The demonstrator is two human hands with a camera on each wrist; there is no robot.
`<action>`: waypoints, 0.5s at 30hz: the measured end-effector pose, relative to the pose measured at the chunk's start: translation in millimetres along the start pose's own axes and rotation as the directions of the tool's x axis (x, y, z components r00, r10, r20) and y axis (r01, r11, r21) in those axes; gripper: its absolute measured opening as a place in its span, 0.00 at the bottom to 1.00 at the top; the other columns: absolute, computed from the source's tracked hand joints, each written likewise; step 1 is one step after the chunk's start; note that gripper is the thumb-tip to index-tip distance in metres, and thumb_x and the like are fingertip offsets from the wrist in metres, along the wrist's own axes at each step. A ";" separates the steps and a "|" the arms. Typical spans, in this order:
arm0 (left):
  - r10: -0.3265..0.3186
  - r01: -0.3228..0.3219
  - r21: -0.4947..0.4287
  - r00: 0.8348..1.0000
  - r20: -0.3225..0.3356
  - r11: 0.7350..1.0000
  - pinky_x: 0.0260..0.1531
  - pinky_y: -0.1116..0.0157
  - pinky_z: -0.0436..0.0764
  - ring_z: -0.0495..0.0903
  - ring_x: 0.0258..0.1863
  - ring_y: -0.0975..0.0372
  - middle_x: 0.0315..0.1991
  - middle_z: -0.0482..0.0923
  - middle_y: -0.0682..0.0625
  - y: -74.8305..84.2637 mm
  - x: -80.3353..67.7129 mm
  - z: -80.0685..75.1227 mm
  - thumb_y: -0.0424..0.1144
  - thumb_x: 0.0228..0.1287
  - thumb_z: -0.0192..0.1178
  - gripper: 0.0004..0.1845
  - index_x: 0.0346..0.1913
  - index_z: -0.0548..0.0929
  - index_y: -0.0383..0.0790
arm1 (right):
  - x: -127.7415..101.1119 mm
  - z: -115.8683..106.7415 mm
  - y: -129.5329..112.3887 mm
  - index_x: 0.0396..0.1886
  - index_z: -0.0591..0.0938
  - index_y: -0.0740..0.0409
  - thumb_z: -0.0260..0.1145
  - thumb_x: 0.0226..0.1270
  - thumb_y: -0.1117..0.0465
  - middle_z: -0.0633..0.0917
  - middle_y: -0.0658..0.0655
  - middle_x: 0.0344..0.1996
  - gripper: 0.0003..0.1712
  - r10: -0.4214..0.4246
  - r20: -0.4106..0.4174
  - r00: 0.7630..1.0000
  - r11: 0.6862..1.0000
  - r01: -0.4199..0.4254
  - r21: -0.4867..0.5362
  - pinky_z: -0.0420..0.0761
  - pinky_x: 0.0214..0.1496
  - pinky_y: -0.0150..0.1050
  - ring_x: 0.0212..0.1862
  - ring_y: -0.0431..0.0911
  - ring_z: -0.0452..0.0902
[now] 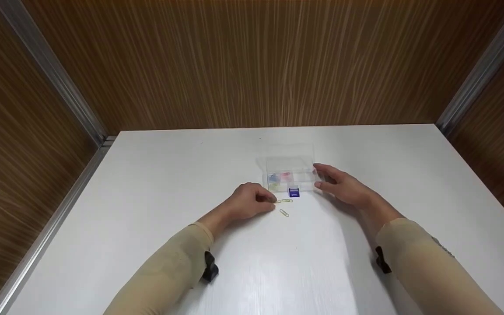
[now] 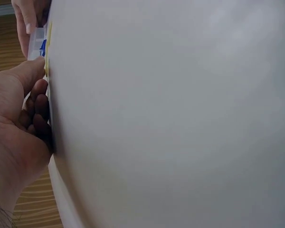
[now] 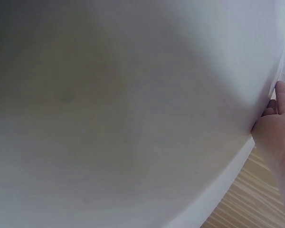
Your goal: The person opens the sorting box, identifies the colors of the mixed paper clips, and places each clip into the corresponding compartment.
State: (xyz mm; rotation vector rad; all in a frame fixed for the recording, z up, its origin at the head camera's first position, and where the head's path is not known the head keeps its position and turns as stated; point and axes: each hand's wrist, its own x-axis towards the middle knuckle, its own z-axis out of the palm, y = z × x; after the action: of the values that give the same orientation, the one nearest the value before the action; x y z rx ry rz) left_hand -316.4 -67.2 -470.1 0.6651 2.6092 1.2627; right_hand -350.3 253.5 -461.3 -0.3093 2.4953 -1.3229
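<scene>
A clear plastic compartment box (image 1: 303,185) lies on the white table with its transparent lid (image 1: 290,153) tilted back and a blue latch (image 1: 294,192) at the front. Small blue, pink and yellowish pieces fill some of its compartments. My right hand (image 1: 341,186) holds the box at its right side, thumb toward the front and fingers toward the back. In front of the box, my left hand (image 1: 248,202) has thumb and forefinger right at a gold paper clip (image 1: 278,201); I cannot tell whether they pinch it. Another paper clip (image 1: 287,200) lies beside it, and a third clip (image 1: 284,213) lies nearer me.
The white tabletop (image 1: 169,166) runs back to a wood-grain panel (image 1: 252,65). More wood-grain panels with metal corner strips (image 1: 59,74) stand at both sides. A black strap piece (image 1: 209,267) is on the left sleeve.
</scene>
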 end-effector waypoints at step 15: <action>0.007 -0.007 0.020 1.000 -0.022 1.000 0.44 0.67 0.77 0.77 0.39 0.68 0.38 0.85 0.58 -1.3 -0.4 2.3 0.35 0.65 0.75 0.08 0.45 0.95 0.43 | 1.2 1.0 1.9 0.86 0.59 0.41 0.66 0.80 0.46 0.55 0.57 0.85 0.42 0.006 -0.006 1.000 1.000 -0.006 -0.003 0.45 0.83 0.56 0.86 0.54 0.42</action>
State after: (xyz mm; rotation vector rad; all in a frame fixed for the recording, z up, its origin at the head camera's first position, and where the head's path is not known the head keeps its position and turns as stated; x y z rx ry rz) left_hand -315.7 -66.5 -472.6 0.6678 2.6432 1.2545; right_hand -351.1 253.4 -463.6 -0.2982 2.5019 -1.3194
